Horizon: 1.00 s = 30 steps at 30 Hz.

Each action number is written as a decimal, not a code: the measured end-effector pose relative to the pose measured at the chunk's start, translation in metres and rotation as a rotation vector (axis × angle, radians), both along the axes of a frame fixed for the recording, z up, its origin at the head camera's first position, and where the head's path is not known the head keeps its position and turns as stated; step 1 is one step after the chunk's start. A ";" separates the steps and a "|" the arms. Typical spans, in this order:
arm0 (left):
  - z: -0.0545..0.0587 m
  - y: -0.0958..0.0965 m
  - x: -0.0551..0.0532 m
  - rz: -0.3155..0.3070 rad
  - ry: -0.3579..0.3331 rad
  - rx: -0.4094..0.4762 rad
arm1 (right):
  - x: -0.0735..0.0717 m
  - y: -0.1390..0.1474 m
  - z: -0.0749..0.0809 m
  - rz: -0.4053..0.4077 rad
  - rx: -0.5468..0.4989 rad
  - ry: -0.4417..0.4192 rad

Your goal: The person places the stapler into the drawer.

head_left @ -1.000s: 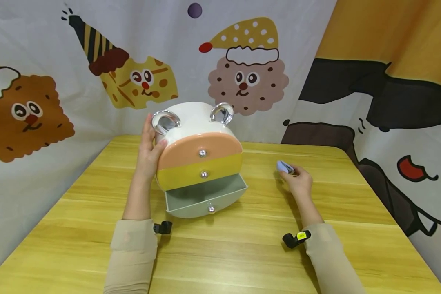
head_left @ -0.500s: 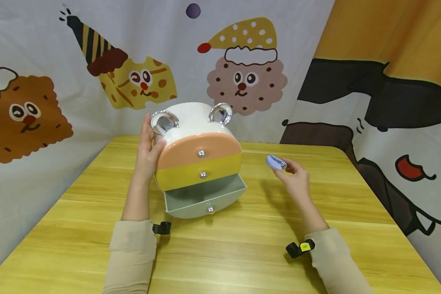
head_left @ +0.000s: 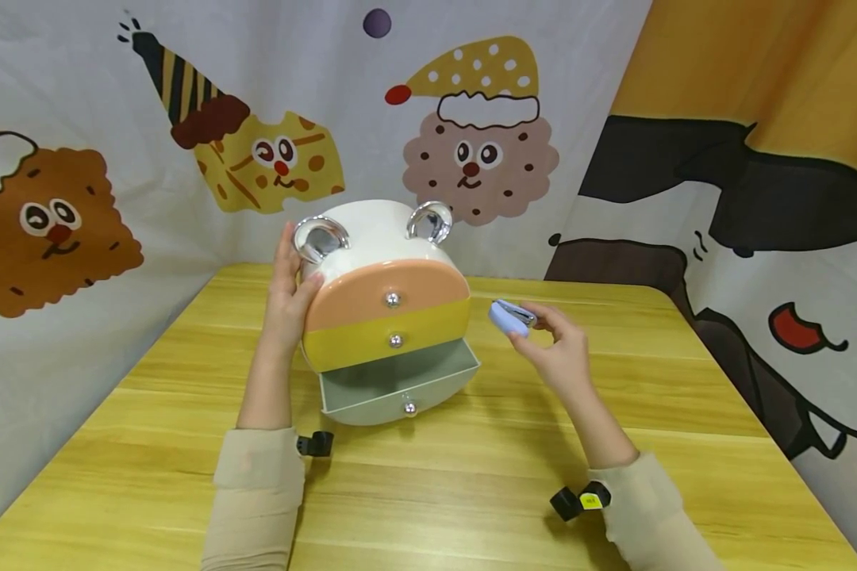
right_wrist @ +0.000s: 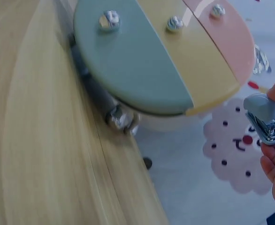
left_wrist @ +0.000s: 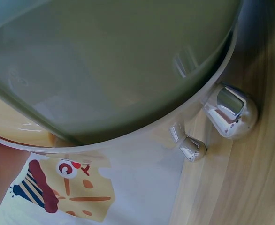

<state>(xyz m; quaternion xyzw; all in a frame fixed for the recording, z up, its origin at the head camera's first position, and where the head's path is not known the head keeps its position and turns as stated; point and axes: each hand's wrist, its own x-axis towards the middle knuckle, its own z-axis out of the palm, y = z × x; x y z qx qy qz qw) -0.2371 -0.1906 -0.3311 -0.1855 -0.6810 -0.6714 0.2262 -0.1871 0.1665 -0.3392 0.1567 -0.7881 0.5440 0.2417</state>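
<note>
My left hand (head_left: 286,297) rests against the left side of a small white drawer cabinet (head_left: 371,226), fingers stretched up along it and thumb near the front edge. Its orange top drawer (head_left: 357,295) and yellow middle drawer (head_left: 350,342) are closed. The green bottom drawer (head_left: 371,408) is pulled out, with nothing visible inside. In my right hand (head_left: 560,349) a small light-blue stapler (head_left: 509,317) is pinched between thumb and fingers, above the table and right of the cabinet. The right wrist view shows the stapler (right_wrist: 264,110) with its metal inside facing the camera.
The cabinet stands on a wood-grain table (head_left: 428,492), on silver feet (left_wrist: 231,112). Two silver ears (head_left: 431,222) stick up from its top. Behind the table hangs a white cloth (head_left: 371,143) printed with cartoon figures.
My right hand has carried the stapler leftward and slightly up, closer to the cabinet. The left hand, the cabinet and its pulled-out drawer keep their places.
</note>
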 end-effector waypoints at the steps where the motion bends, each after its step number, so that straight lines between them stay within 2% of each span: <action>1: 0.000 0.000 0.000 0.000 0.001 0.001 | 0.002 -0.003 0.001 0.014 0.003 0.013; 8: 0.000 0.000 0.000 0.003 0.003 -0.001 | 0.012 -0.020 0.002 0.095 0.069 0.016; 16: 0.000 0.000 0.000 -0.001 0.002 -0.001 | -0.004 -0.027 -0.030 0.175 0.122 -0.048; 22: 0.000 0.000 0.000 0.001 0.013 0.001 | -0.006 -0.036 -0.039 0.237 0.187 -0.047; 30: -0.001 0.000 -0.001 -0.011 0.031 0.007 | -0.009 -0.053 -0.044 0.272 0.243 -0.001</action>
